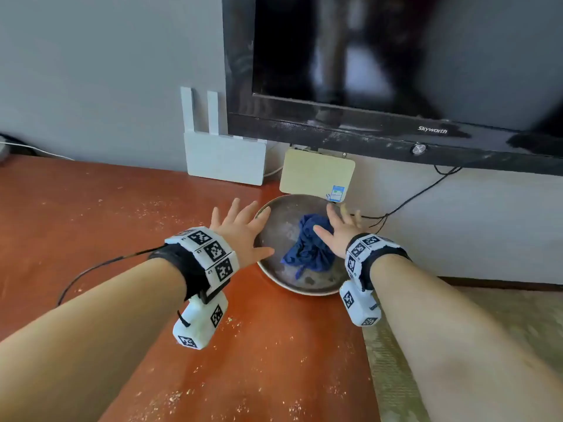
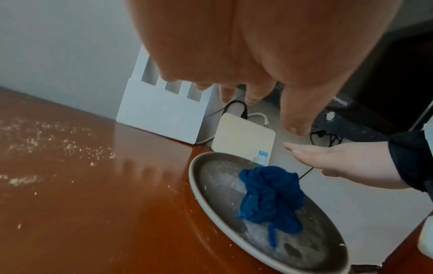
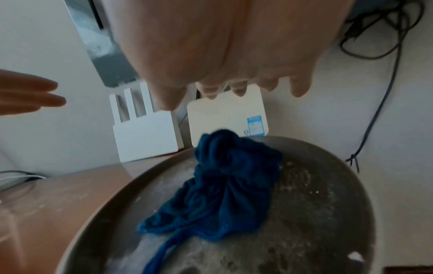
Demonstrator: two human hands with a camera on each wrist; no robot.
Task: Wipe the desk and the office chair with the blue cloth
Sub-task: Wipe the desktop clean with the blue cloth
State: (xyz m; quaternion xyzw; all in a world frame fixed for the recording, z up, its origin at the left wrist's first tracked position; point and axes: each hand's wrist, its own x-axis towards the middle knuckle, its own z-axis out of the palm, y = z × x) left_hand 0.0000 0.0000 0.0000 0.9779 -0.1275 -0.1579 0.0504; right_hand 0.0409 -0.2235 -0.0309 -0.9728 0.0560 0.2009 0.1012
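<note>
The blue cloth [image 1: 307,243] lies crumpled in a heap in the grey round dish [image 1: 275,233], which sits at the back right of the reddish-brown desk [image 1: 91,233], just in front of a cream box [image 1: 316,173] and a white router [image 1: 225,158] leaning against the wall under a Skyworth television [image 1: 396,71]. The dish floor looks wet and foamy, so the cloth is probably soaked: lifted without a squeeze, it could drip toward the router, the box and the dark cables [image 1: 411,199] beside the dish. A hasty grab might also tip or slide the dish, since part of it seems to overhang the desk's right edge. Pale crumbs are scattered across the desk, not yet wiped. The right hand [image 1: 339,231] hovers over the cloth, fingers spread and straight, holding nothing; whether it touches the fabric I cannot tell. The left hand [image 1: 240,229] is equally splayed above the dish's left rim, empty.
</note>
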